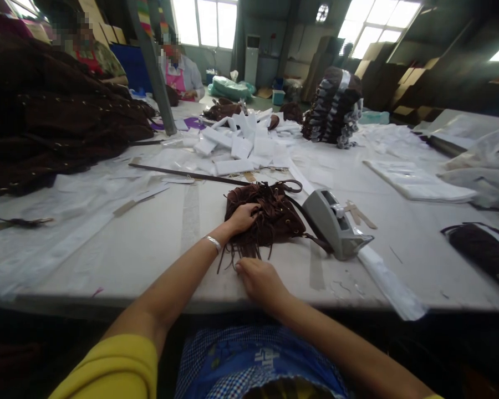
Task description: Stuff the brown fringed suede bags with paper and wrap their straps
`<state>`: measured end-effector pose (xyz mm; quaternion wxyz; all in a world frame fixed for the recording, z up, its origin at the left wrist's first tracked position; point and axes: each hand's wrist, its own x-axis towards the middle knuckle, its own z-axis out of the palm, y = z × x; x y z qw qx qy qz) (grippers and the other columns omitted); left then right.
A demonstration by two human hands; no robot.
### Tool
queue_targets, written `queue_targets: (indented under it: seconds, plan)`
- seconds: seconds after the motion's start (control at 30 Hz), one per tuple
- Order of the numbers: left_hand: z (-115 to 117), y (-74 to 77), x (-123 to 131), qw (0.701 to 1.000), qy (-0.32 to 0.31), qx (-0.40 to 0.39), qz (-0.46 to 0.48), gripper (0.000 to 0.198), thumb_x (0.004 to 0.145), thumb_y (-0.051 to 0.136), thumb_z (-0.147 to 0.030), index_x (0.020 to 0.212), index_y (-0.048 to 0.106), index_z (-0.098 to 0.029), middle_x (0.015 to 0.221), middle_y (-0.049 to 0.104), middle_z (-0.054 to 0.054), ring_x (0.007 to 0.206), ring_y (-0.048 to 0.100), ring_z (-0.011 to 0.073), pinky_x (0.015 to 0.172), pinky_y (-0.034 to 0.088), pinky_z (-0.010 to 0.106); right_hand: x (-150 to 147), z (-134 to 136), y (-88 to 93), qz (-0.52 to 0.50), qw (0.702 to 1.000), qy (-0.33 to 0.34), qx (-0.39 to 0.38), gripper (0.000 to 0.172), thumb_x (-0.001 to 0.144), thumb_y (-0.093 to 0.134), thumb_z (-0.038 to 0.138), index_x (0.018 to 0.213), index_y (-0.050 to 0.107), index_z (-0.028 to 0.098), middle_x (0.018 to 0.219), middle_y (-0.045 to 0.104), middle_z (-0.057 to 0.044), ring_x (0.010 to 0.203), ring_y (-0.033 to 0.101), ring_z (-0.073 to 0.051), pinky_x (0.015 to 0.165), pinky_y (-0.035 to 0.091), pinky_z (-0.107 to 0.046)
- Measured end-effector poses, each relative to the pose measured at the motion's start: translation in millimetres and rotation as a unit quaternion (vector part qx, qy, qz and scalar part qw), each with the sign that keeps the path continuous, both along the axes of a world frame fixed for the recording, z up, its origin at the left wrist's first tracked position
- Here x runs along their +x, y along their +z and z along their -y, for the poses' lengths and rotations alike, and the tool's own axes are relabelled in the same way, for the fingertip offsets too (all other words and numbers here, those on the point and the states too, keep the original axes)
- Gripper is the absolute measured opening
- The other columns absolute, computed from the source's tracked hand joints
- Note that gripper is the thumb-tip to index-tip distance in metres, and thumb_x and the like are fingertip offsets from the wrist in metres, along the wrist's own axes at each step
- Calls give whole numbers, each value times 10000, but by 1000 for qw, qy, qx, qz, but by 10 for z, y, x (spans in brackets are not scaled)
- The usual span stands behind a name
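Observation:
A dark brown fringed bag (283,219) lies on the white table in front of me, its long strap stretching out to the left. My left hand (244,218) is on top of the bag, fingers closed around some of its fringe. At the near edge of the bag, my right hand (260,280) pinches the hanging fringe ends (247,250) between thumb and fingers. Right beside the bag stands a grey tape dispenser (335,224), with a brown strap running against it.
A big heap of brown bags (58,111) rises at the left. White paper packets (245,141) are piled beyond the bag. A wrapped brown stack (332,108) stands farther back, and plastic bags (419,180) lie at right. A metal post (156,72) and a co-worker (183,75) are across the table.

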<state>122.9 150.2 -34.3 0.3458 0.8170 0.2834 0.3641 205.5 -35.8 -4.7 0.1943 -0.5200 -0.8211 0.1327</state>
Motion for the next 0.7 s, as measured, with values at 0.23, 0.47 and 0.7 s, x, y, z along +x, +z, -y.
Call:
queue_targets:
  seconds: [0.23, 0.47, 0.7]
  plan:
    - [-134, -52, 19, 1000, 1, 6, -5, 146, 849, 568, -189, 862, 701, -130, 925, 721, 91, 895, 651, 224, 873, 492, 316, 8, 871, 1, -137, 967, 160, -143, 274, 985, 410, 225, 918, 674, 196, 569, 612, 27, 457, 526, -114, 471, 397, -207]
    - [-171, -18, -6, 999, -41, -27, 10, 260, 869, 565, -240, 1059, 688, -112, 1075, 731, 97, 1012, 663, 236, 939, 497, 328, 215, 24, 142, -58, 996, 40, 61, 294, 961, 561, 308, 1225, 598, 182, 1147, 671, -117, 1058, 600, -240, 939, 472, -367]
    - [-133, -10, -20, 1000, 3, -24, 2, 246, 839, 567, -179, 1030, 708, -114, 1007, 747, 88, 945, 678, 234, 933, 506, 355, 40, -451, -89, 100, 993, 38, 44, 159, 975, 525, 235, 921, 641, 141, 911, 658, -98, 883, 573, -226, 779, 452, -319]
